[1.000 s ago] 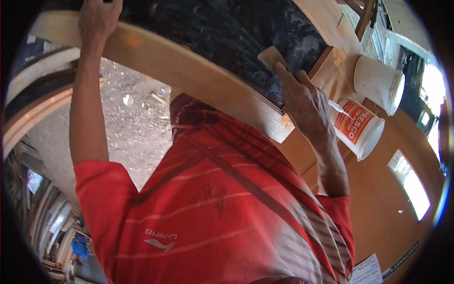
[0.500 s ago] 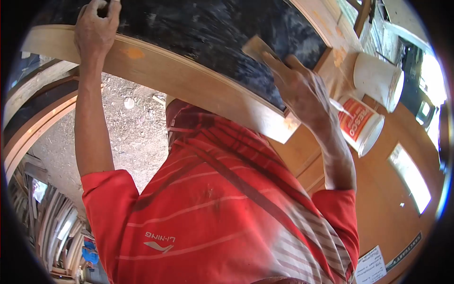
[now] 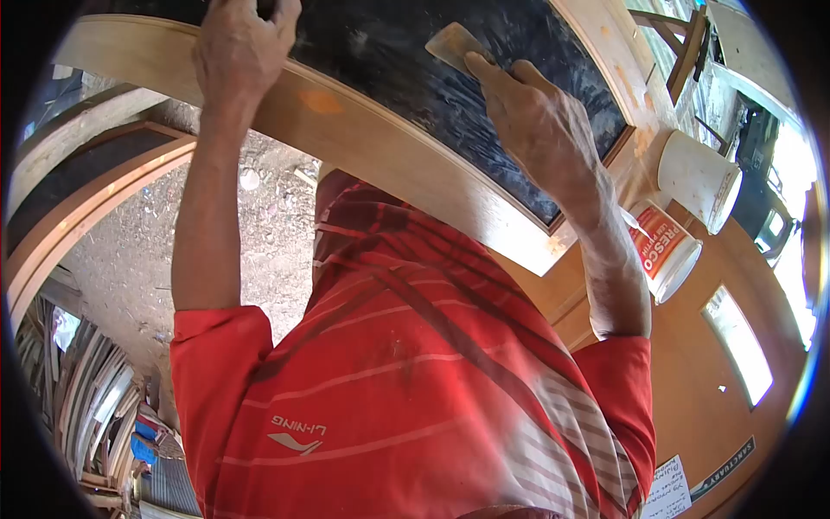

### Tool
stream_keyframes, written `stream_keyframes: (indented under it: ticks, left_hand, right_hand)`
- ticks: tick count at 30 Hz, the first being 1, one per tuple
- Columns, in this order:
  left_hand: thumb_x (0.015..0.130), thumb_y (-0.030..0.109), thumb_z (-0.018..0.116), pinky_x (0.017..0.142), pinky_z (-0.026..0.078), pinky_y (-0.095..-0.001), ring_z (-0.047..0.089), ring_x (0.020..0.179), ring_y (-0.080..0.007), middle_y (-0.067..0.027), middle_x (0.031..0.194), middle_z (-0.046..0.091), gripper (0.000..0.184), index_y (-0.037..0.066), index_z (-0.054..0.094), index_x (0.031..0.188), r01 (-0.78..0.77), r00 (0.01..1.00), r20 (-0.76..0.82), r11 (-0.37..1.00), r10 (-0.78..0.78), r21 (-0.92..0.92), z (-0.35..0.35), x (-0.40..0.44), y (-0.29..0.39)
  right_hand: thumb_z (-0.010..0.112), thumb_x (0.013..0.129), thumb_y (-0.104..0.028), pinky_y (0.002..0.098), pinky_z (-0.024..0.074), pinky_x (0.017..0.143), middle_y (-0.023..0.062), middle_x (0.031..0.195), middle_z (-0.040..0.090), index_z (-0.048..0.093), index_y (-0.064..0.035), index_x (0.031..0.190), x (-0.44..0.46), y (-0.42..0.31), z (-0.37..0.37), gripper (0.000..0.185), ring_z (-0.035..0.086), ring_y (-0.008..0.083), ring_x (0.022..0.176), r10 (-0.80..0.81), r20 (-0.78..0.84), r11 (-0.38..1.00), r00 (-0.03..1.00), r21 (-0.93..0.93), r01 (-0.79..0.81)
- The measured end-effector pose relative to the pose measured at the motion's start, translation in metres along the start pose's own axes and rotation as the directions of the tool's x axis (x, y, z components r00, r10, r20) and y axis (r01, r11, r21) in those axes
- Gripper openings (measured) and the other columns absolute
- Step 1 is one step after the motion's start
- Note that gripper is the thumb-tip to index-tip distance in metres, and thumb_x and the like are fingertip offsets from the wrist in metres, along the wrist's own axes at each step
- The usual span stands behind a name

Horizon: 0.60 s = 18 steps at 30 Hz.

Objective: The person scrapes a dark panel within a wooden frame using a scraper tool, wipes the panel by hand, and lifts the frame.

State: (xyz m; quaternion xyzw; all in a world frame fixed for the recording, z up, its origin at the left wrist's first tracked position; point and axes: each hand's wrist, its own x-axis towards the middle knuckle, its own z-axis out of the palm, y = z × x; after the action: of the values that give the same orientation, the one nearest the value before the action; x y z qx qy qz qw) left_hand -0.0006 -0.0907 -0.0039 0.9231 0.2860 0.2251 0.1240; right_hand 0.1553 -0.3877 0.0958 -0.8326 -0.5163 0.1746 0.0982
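In the head view, a black panel [image 3: 380,73] with whitish smears is set in a pale wooden frame [image 3: 415,164]. My right hand [image 3: 540,125] is closed around a putty knife [image 3: 456,45], its flat, light-brown blade over the black surface. Whether the blade touches the panel I cannot tell. At the upper left, my left hand [image 3: 245,52] is at the frame's near rail. Its fingers are curled and partly cut off by the top of the view; what they hold, if anything, is hidden. An orange patch [image 3: 320,102] marks the rail just right of that hand.
A white bucket [image 3: 699,182] and a red-labelled Presco tub [image 3: 661,251] stand at the right, near the frame's corner. Beneath them lies a brown wooden board [image 3: 683,346]. Stacked wood strips [image 3: 91,389] fill the lower left, beside a curved-looking frame [image 3: 104,203].
The putty knife in my right hand has moved farther across the black panel, away from the near rail. The view has shifted; my left hand stays at about the same place on the rail.
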Motion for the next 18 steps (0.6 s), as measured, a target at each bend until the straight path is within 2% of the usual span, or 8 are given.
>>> stream_keyframes:
  ticks: [3, 4, 7, 8, 11, 14, 17, 18]
  left_hand:
    - [0.1, 0.04, 0.079, 0.076, 0.056, -0.0501, 0.072, 0.088, -0.038, -0.0095, 0.093, 0.071, 0.034, 0.009, 0.069, 0.092, 0.106, 0.993, 0.066, 0.99, -0.1, -0.091, -0.009, -0.003, 0.009]
    - [0.1, 0.038, 0.079, 0.075, 0.056, -0.0488, 0.071, 0.084, -0.037, -0.0087, 0.094, 0.07, 0.032, 0.009, 0.069, 0.091, 0.073, 0.997, 0.037, 0.991, -0.069, -0.111, -0.01, -0.003, 0.012]
    - [0.101, 0.035, 0.079, 0.073, 0.055, -0.0476, 0.07, 0.082, -0.0359, -0.0081, 0.094, 0.07, 0.03, 0.009, 0.069, 0.091, 0.058, 0.997, 0.055, 0.986, -0.051, -0.153, -0.008, 0.0, 0.016]
    - [0.101, 0.032, 0.079, 0.071, 0.055, -0.0464, 0.069, 0.081, -0.0346, -0.0077, 0.094, 0.069, 0.027, 0.009, 0.069, 0.091, 0.042, 0.998, 0.055, 0.984, -0.033, -0.171, -0.005, -0.002, 0.013]
    - [0.1, 0.031, 0.08, 0.071, 0.054, -0.0465, 0.069, 0.079, -0.0342, -0.0076, 0.093, 0.068, 0.027, 0.008, 0.069, 0.092, 0.064, 0.992, 0.116, 0.975, -0.04, -0.213, -0.012, -0.003, 0.013]
    - [0.1, 0.029, 0.081, 0.07, 0.054, -0.0455, 0.069, 0.077, -0.0316, -0.008, 0.091, 0.067, 0.027, 0.008, 0.068, 0.09, 0.013, 0.993, 0.118, 0.966, 0.018, -0.257, -0.013, -0.001, 0.011]
    - [0.101, 0.025, 0.08, 0.07, 0.054, -0.044, 0.069, 0.078, -0.0311, -0.0095, 0.091, 0.067, 0.026, 0.006, 0.066, 0.089, -0.038, 0.987, 0.136, 0.946, 0.086, -0.321, -0.012, 0.002, 0.018]
    - [0.101, 0.023, 0.08, 0.07, 0.054, -0.0435, 0.068, 0.078, -0.0314, -0.01, 0.091, 0.067, 0.026, 0.005, 0.066, 0.089, -0.056, 0.985, 0.135, 0.939, 0.108, -0.341, -0.01, 0.001, 0.015]
  right_hand:
    - [0.065, 0.102, -0.007, 0.0495, 0.0604, 0.063, 0.017, 0.091, 0.067, 0.073, -0.0107, 0.138, -0.015, -0.014, -0.006, 0.037, 0.073, 0.039, 0.071, 0.088, 0.072, 0.996, 0.994, -0.019, -0.087]
    - [0.065, 0.1, -0.005, 0.0487, 0.0604, 0.063, 0.0175, 0.092, 0.068, 0.072, -0.0102, 0.138, -0.022, -0.021, -0.007, 0.038, 0.074, 0.0379, 0.073, 0.142, 0.117, 0.99, 0.983, -0.01, -0.141]
    - [0.065, 0.099, -0.005, 0.0481, 0.0612, 0.064, 0.0176, 0.094, 0.068, 0.07, -0.0097, 0.141, -0.005, -0.046, -0.009, 0.042, 0.075, 0.0371, 0.076, 0.134, 0.126, 0.991, 0.983, -0.026, -0.131]
    - [0.063, 0.099, -0.004, 0.0483, 0.0616, 0.065, 0.0173, 0.094, 0.068, 0.067, -0.0076, 0.142, 0.009, -0.051, -0.005, 0.044, 0.076, 0.0371, 0.078, 0.088, 0.11, 0.996, 0.99, -0.022, -0.086]
    - [0.061, 0.101, -0.005, 0.0487, 0.0614, 0.065, 0.0176, 0.094, 0.068, 0.066, -0.0053, 0.141, 0.029, -0.063, -0.003, 0.04, 0.075, 0.0376, 0.078, 0.066, 0.071, 0.997, 0.995, -0.049, -0.063]
    - [0.059, 0.103, -0.006, 0.0493, 0.0613, 0.067, 0.0189, 0.096, 0.068, 0.064, -0.0042, 0.142, 0.011, -0.062, -0.004, 0.039, 0.075, 0.0382, 0.079, 0.208, 0.179, 0.978, 0.962, -0.028, -0.206]
    - [0.059, 0.104, -0.009, 0.0496, 0.0613, 0.067, 0.0204, 0.101, 0.069, 0.064, -0.0043, 0.14, 0.026, -0.074, 0.009, 0.036, 0.075, 0.0395, 0.079, 0.175, 0.063, 0.984, 0.983, 0.017, -0.176]
    - [0.057, 0.105, -0.011, 0.0513, 0.0611, 0.07, 0.0218, 0.103, 0.067, 0.065, -0.0047, 0.137, 0.04, -0.077, 0.014, 0.033, 0.074, 0.0418, 0.078, 0.213, 0.075, 0.974, 0.974, 0.064, -0.217]
